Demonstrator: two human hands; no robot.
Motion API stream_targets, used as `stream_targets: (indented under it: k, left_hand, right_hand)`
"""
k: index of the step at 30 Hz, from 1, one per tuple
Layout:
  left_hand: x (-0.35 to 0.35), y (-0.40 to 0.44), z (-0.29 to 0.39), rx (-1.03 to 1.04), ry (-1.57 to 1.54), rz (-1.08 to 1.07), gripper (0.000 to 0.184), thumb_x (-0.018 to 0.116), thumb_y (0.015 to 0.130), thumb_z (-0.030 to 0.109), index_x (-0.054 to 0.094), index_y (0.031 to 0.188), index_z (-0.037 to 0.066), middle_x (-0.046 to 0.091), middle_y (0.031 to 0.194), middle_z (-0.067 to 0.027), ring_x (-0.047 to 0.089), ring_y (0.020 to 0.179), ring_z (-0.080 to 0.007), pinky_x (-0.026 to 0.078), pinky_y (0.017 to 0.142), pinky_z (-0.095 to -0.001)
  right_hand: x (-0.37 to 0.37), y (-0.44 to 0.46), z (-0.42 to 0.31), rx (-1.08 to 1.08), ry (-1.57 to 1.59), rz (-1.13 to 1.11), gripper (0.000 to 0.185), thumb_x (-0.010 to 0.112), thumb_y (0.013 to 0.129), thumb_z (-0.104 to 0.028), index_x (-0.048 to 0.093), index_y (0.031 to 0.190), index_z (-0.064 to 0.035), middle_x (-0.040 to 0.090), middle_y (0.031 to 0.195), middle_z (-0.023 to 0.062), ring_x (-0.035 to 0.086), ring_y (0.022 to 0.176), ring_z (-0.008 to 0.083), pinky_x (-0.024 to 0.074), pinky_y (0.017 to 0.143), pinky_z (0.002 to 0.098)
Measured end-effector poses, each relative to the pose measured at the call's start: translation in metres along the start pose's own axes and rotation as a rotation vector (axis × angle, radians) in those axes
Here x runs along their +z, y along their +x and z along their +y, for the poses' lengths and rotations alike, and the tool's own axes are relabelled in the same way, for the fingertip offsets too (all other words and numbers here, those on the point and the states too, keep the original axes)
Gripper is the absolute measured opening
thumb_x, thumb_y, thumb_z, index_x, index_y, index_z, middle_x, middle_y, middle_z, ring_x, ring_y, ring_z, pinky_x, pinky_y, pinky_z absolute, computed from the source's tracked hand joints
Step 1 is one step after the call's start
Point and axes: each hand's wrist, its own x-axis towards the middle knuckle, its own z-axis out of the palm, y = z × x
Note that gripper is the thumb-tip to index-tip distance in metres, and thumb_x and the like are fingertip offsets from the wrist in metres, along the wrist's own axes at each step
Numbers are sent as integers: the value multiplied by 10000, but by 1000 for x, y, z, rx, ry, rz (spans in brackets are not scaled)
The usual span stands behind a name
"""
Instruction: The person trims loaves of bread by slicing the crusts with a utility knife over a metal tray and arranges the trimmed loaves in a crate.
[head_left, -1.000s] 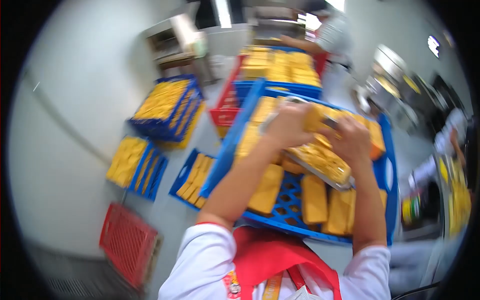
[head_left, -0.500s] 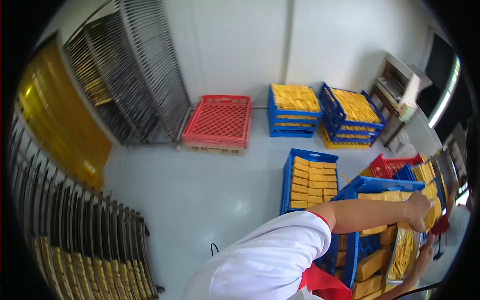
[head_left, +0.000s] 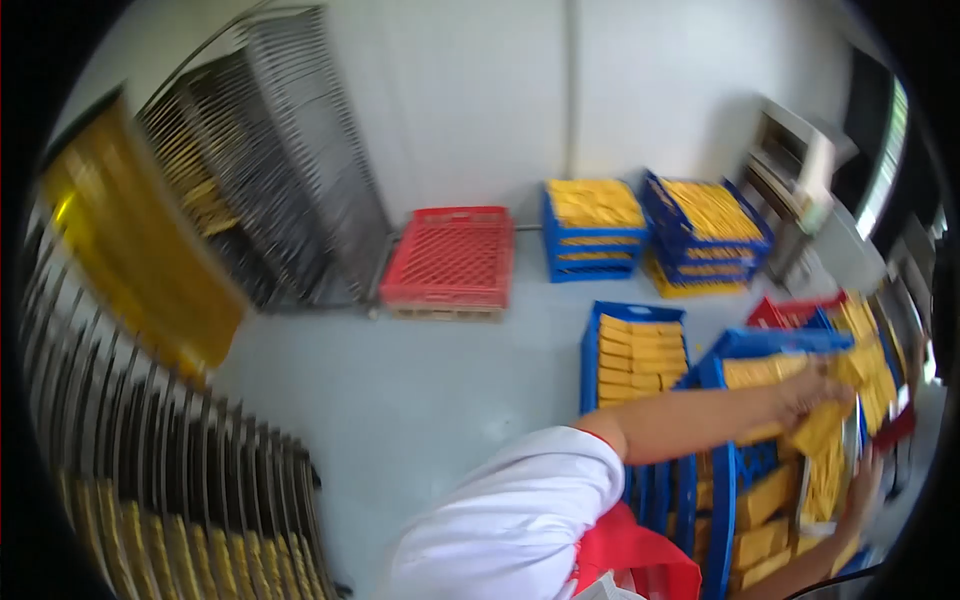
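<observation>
Motion blurs my left hand [head_left: 803, 390], which is closed on a yellow block [head_left: 820, 428] above a metal tray. Yellow strips lie in this narrow tray [head_left: 806, 508], which rests on yellow blocks [head_left: 766, 495] in a large blue crate [head_left: 715, 515]. At the tray's right side is my right hand [head_left: 864, 488], seen edge-on; its fingers are too blurred to tell whether they grip the rim. More yellow blocks [head_left: 750, 374] line the crate's far side.
A lower blue crate [head_left: 590, 355] of yellow blocks stands left of the large one. Red crates [head_left: 450, 255] and filled blue crates [head_left: 595, 240] are by the wall. Metal racks [head_left: 290, 150] stand at the left. A person's red garment [head_left: 893, 430] shows at far right.
The view has swung left since the earliest frame, bringing racks and floor into sight. Since the middle frame, my left hand has moved slightly left and up, and the block now shows below it.
</observation>
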Motion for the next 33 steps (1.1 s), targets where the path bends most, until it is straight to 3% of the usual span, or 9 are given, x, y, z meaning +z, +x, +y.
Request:
stream_targets:
  k: [2,3,4,6,10,18,21,26,33]
  left_hand:
    - [-12,18,-19,191,458,-37,974,930,676,286,409,1439,-23,614,1272,-143,601,1144,-279,487,1002,-414]
    - [-15,22,-23,271,801,16,1105,928,669,343,327,1498,-72,546,1392,-189,532,1278,-303,413,1119,-384]
    - [1,15,-3,199,913,-106,1101,913,677,360,332,1500,-85,481,1465,-220,468,1360,-315,344,1173,-397]
    - [-10,32,-23,616,1319,-30,839,906,669,323,533,1335,-25,646,1230,-223,622,1149,-362,462,1037,-455]
    - [14,51,-21,672,1507,-144,592,895,663,291,617,1125,48,686,1005,-177,665,932,-379,527,822,-448]
    - [12,88,-38,377,1374,-353,610,832,770,316,580,1234,12,689,1095,-170,675,998,-334,534,876,-416]
    - [-3,104,-44,-451,455,-368,454,691,951,274,560,1311,30,660,1188,-64,654,1044,-148,537,884,-296]
    - [-3,108,-49,-541,436,-350,478,649,970,315,547,1339,28,659,1180,-72,652,1034,-151,532,887,-289]
    - [11,104,-47,-545,596,-505,508,674,942,253,543,1379,30,662,1152,-44,647,980,-120,522,859,-276]
  right_hand:
    - [-21,-19,-46,-95,-228,105,427,439,1060,-182,510,1446,-15,529,1421,232,521,1266,382,402,1089,410]
    - [-54,-27,-121,212,597,116,426,461,1061,-225,540,1421,-13,555,1396,226,549,1248,347,413,1076,383]
    - [-50,-31,-121,282,638,228,450,474,1063,-297,564,1397,-10,608,1344,185,587,1206,285,439,1022,352]
    - [-89,-32,-174,350,498,208,458,545,1026,-389,688,1221,0,738,1011,137,657,924,199,496,818,342]
    - [-99,-37,-201,317,380,393,417,599,973,-439,760,931,-57,696,754,181,659,654,289,504,654,410]
    - [-104,-37,-217,331,85,347,436,552,978,-429,679,764,-70,656,714,186,655,723,404,489,644,517]
    - [-97,-40,-202,429,206,310,412,517,998,-401,667,833,-54,657,758,210,647,778,421,481,677,511]
    - [-57,-49,-185,514,335,343,411,504,1034,-358,631,924,17,629,722,172,588,666,290,462,662,402]
    - [-62,-56,-191,448,222,422,401,535,1020,-360,630,830,-19,579,667,200,585,619,387,436,572,447]
